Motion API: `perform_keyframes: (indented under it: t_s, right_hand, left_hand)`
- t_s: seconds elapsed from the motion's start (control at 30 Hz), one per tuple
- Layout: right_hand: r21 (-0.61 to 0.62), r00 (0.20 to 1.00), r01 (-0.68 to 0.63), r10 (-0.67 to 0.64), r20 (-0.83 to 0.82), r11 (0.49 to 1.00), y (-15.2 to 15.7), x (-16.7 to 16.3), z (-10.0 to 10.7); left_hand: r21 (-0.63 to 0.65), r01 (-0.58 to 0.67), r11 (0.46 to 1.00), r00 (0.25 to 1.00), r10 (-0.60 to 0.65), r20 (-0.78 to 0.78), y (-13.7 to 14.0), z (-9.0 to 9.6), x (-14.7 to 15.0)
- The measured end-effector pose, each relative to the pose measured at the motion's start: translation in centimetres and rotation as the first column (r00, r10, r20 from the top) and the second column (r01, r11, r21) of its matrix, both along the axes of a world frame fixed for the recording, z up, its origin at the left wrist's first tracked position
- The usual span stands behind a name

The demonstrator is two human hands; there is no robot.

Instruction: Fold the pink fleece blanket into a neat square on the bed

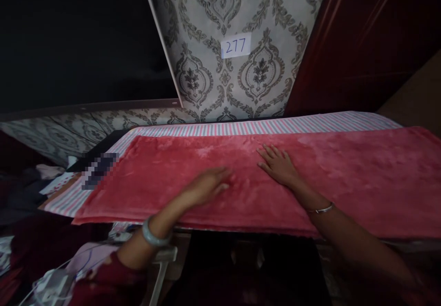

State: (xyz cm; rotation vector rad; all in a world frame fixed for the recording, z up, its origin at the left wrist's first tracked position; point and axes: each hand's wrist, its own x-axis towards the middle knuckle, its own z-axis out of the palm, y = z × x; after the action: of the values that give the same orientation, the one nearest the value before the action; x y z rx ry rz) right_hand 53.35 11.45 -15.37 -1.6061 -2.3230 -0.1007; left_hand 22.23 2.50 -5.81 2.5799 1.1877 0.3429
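Observation:
A plush coral-red blanket lies spread out and folded in layers across a table. Beneath it shows a striped pink, grey and white cloth along the back and left edges. My right hand rests flat on the blanket right of the middle, fingers spread. Left of it, my left hand is over the blanket, smeared by motion, with its fingers stretched out to the right. Whether it touches the pile I cannot tell. Neither hand shows anything held.
A large dark screen stands at the back left. A card reading 277 is on the patterned wall. A dark red wooden panel is at the right. Clutter with a white cable device lies below left.

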Motion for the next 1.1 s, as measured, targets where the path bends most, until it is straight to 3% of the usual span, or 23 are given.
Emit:
perform_keyframes:
  t_s: [0.07,0.13,0.2,0.27,0.47,0.63,0.77,0.9,1.0,1.1]
  right_hand:
    - [-0.003,1.000,-0.002,0.002,-0.005,1.000,0.0,-0.2,0.2]
    - [-0.019,1.000,0.010,-0.010,0.003,1.000,-0.1,-0.4,0.4]
    - [-0.027,1.000,0.019,-0.019,0.014,0.999,-0.2,-0.6,0.6]
    - [-0.014,1.000,0.016,-0.015,0.016,1.000,-0.3,-0.7,0.7]
    - [-0.031,0.999,0.026,-0.026,0.021,0.999,-0.5,-0.7,1.1]
    - [-0.075,0.999,0.044,-0.043,0.022,0.996,-0.6,-0.9,1.8]
    - [-0.189,0.997,0.079,-0.074,0.032,0.979,-0.2,-2.6,4.1]
    - [-0.187,0.997,-0.076,0.073,-0.024,0.979,0.2,-6.9,5.7]
    - [-0.191,0.979,-0.201,0.195,-0.053,0.961,0.1,-9.9,5.1]
    - [-0.165,0.979,-0.203,0.195,-0.060,0.965,0.4,-10.2,4.0]
  left_hand:
    - [0.012,-0.124,0.992,0.989,0.125,-0.079,3.9,0.9,-1.6]
    - [0.024,-0.330,0.944,0.924,0.328,-0.196,7.6,1.2,-2.6]
    - [0.066,-0.474,0.878,0.843,0.474,-0.254,10.2,0.7,-2.9]
    - [0.110,-0.540,0.834,0.798,0.549,-0.250,11.5,-0.5,-2.8]
    - [0.252,-0.557,0.791,0.772,0.606,-0.194,11.3,-3.9,-3.0]
    - [0.246,-0.563,0.789,0.765,0.610,-0.206,11.5,-3.5,-3.2]
    - [0.258,-0.555,0.791,0.766,0.607,-0.211,11.6,-3.4,-3.3]
    - [0.300,-0.538,0.788,0.769,0.604,-0.208,11.8,-3.7,-3.5]
    - [0.302,-0.538,0.787,0.768,0.605,-0.211,11.9,-3.7,-3.5]
    - [0.294,-0.552,0.781,0.753,0.618,-0.228,12.0,-3.6,-3.4]
